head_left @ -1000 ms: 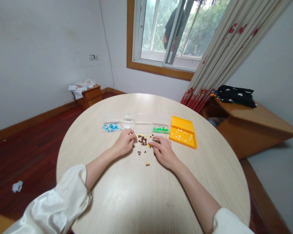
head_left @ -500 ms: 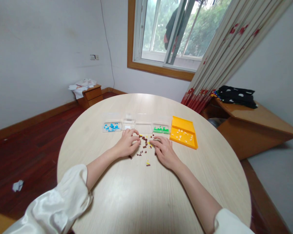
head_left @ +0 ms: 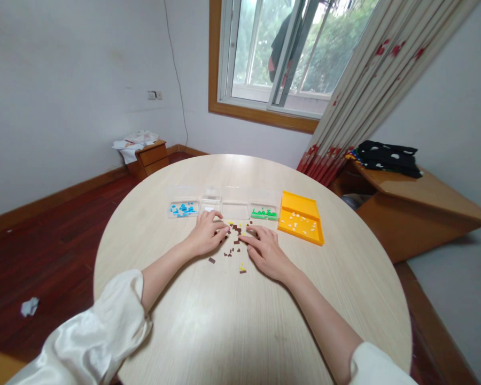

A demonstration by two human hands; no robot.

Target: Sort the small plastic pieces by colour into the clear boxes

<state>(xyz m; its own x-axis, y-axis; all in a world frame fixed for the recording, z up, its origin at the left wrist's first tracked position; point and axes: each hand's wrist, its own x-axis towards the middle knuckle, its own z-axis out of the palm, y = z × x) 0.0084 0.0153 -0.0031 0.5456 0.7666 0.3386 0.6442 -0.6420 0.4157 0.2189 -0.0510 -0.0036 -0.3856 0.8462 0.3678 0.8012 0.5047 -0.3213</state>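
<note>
Small brown building bricks lie scattered between my hands, with a few tiny yellow bricks among and below them. My left hand rests at the left of this scatter, fingers bent and apart, its fingertips beside a brown brick. From the right, my right hand reaches in with its fingers spread. Its index fingertip touches or nearly touches the bricks in the middle; I cannot tell which. A larger brown brick lies apart, below my left hand.
Along the far side stand a clear box of blue bricks, a small clear box, a clear box without bricks, a clear box of green bricks and a yellow case holding white bricks. The round table carries everything.
My right hand has shifted slightly left, its index finger stretching further into the brown bricks. My left hand has drawn up a little, showing more of the larger brown brick below it.
</note>
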